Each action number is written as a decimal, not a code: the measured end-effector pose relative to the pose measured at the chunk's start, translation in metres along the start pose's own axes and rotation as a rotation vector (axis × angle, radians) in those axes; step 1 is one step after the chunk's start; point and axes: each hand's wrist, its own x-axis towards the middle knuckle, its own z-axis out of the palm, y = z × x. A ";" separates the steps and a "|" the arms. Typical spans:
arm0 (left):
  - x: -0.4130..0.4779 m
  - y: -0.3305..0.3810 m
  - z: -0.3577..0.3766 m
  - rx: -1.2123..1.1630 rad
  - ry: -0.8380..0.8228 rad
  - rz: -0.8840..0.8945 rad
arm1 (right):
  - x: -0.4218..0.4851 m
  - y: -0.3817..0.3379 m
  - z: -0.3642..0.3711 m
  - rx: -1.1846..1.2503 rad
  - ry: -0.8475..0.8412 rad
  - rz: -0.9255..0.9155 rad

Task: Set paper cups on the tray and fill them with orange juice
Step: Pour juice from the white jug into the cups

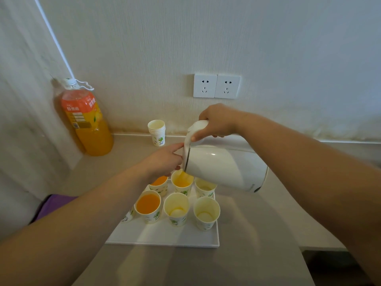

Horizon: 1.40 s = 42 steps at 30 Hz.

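White tray [165, 237] lay near centre of surface [237, 263], close to near edge; open room right and in front. Six paper cups [176, 209] crowded tray's far half. Right hand [216, 120], grip closed round handle, tilted white kettle [222, 168]; juice ran into far-middle cup. Left hand [165, 159], fingers loose, touched lid. Juice bottle [86, 118] far left, spare cup stack [157, 132] and sockets [216, 86] by wall.

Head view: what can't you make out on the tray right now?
- Far-left cup: mostly hidden by the left forearm; fill unknown.
- Back-left cup: rim partly covered by the left hand.
- Kettle contents: opaque body, held by the right hand.
- Cup prints: too small.
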 end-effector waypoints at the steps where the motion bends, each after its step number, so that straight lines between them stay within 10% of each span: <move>1: 0.000 0.000 0.000 -0.005 -0.002 0.000 | -0.001 0.000 -0.001 -0.004 0.000 0.002; 42: 0.000 -0.002 -0.003 -0.022 -0.002 -0.011 | -0.009 -0.014 -0.011 -0.072 -0.014 0.003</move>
